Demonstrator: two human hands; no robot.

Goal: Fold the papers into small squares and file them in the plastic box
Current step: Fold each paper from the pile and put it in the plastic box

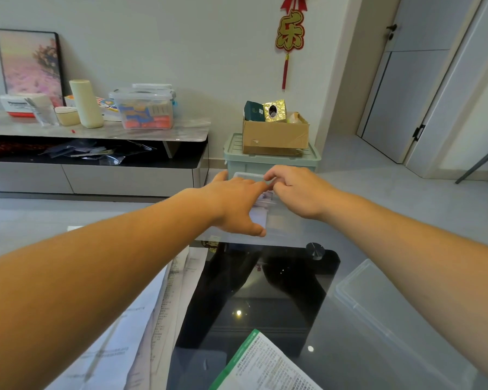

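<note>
A clear plastic box stands at the far edge of the glass table. Folded white papers stand inside it, between my hands. My left hand reaches over the box with its fingers stretched to the far rim and its thumb at the near side. My right hand is over the box from the right, fingers curled, pinching at the folded papers near the far rim; its thumb is hidden. Unfolded printed sheets lie on the table at the left under my left arm. A green-edged sheet lies at the bottom.
The box's clear lid lies on the glass table at the right. Beyond the table a green bin carries a cardboard box. A low cabinet with a storage tub runs along the left wall.
</note>
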